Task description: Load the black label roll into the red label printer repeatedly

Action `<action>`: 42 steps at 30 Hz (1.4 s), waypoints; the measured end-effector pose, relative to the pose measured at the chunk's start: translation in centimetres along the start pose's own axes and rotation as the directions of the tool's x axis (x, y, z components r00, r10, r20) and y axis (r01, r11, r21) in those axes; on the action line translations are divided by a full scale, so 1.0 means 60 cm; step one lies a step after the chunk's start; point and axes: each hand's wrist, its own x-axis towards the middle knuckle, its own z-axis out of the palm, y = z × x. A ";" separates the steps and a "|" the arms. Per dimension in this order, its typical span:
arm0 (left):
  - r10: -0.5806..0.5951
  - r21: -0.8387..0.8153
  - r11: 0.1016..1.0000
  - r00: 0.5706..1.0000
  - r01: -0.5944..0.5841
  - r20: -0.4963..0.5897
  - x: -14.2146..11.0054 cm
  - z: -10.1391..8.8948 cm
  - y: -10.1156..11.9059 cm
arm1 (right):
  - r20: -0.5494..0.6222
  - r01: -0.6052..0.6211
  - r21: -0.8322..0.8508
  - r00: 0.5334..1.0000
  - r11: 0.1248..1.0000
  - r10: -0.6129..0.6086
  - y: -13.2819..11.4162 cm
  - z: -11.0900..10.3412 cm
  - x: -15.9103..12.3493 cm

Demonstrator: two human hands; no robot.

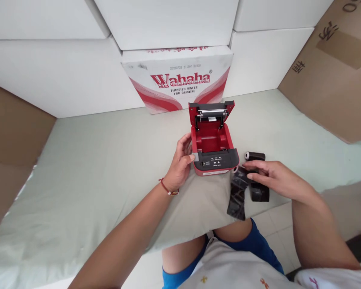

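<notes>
A small red and black printer (215, 162) sits on the cloth-covered table with its lid (212, 112) raised. Its red inner compartment (210, 140) shows no roll inside. My left hand (182, 164) grips the printer's left side, with the thumb on the grey tab at its front corner. To the right of the printer, my right hand (269, 174) has its thumb and fingers around the right end of a black roll (240, 178). A loose black strip (236, 202) hangs from that roll over the table's front edge.
A second black roll (255, 156) lies behind my right hand, and another black piece (260, 193) lies under it. A Wahaha water carton (183, 80) stands behind the printer. White boxes (63, 76) line the back, with brown cartons (327, 76) at both sides.
</notes>
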 end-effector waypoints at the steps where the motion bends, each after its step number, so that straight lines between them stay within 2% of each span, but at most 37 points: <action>1: 0.000 0.004 1.000 1.000 0.000 0.000 0.000 -0.001 0.000 | -0.058 0.033 -0.048 0.998 0.998 -0.035 0.003 0.001 0.000; 3: 0.000 0.014 1.000 1.000 0.000 0.002 0.000 -0.002 -0.001 | -0.233 0.047 -0.192 0.968 0.980 -0.092 0.011 -0.007 0.003; 5: -0.002 0.016 1.000 1.000 0.002 -0.002 0.000 -0.003 -0.002 | -0.353 -0.003 -0.376 0.925 0.927 -0.140 0.025 -0.018 0.010; 6: -0.004 0.017 1.000 1.000 0.004 -0.003 0.000 -0.004 -0.002 | -0.359 -0.033 -0.466 0.920 0.884 -0.155 0.033 -0.024 0.016; 8: -0.002 0.024 1.000 1.000 0.002 -0.001 0.000 -0.004 -0.003 | -0.296 -0.061 -0.605 0.943 0.794 -0.153 0.049 -0.030 0.031; 11: 0.011 0.028 1.000 1.000 -0.011 0.008 0.000 -0.005 -0.005 | -0.209 -0.047 -0.696 0.968 0.716 -0.140 0.059 -0.035 0.050; 14: 0.013 0.018 1.000 1.000 -0.014 0.006 0.000 -0.005 -0.006 | -0.146 0.051 -0.695 0.967 0.718 -0.210 0.040 -0.042 0.059; 18: 0.009 0.013 1.000 1.000 -0.009 0.001 0.001 -0.003 -0.004 | -0.048 0.192 -0.680 0.951 0.708 -0.305 -0.017 -0.038 0.074; 21: 0.012 0.004 1.000 1.000 -0.012 -0.002 0.000 -0.001 -0.002 | -0.018 0.191 -0.714 0.957 0.673 -0.291 -0.055 -0.028 0.083; 23: 0.013 -0.002 1.000 1.000 -0.013 -0.008 0.001 0.000 -0.001 | -0.006 0.202 -0.709 0.957 0.675 -0.291 -0.069 -0.035 0.078; 25: 0.006 0.011 1.000 1.000 -0.006 -0.007 0.001 0.000 0.000 | -0.012 0.248 -0.642 0.943 0.725 -0.334 -0.079 -0.060 0.061; 29: 0.001 0.018 1.000 1.000 -0.001 -0.007 0.001 -0.001 0.000 | -0.089 0.340 -0.391 0.911 0.856 -0.402 -0.114 -0.122 0.015; 31: -0.001 0.006 1.000 1.000 0.001 -0.005 0.000 -0.001 0.000 | -0.028 0.366 -0.288 0.920 0.885 -0.390 -0.139 -0.129 0.010; 34: 0.001 0.003 1.000 1.000 -0.001 0.006 0.000 -0.001 0.001 | 0.107 0.351 -0.272 0.937 0.896 -0.334 -0.172 -0.091 0.045; 35: 0.005 0.002 1.000 1.000 -0.005 0.008 0.000 -0.001 0.000 | 0.108 0.336 -0.294 0.942 0.895 -0.318 -0.180 -0.070 0.066; 38: 0.022 0.018 1.000 1.000 -0.022 0.006 0.000 -0.005 -0.005 | -0.003 0.239 -0.490 0.961 0.838 -0.276 -0.195 -0.005 0.129; 42: 0.047 0.097 0.994 0.999 -0.045 -0.015 -0.004 -0.009 -0.015 | -0.062 0.100 -0.746 0.974 0.658 -0.219 -0.208 0.044 0.179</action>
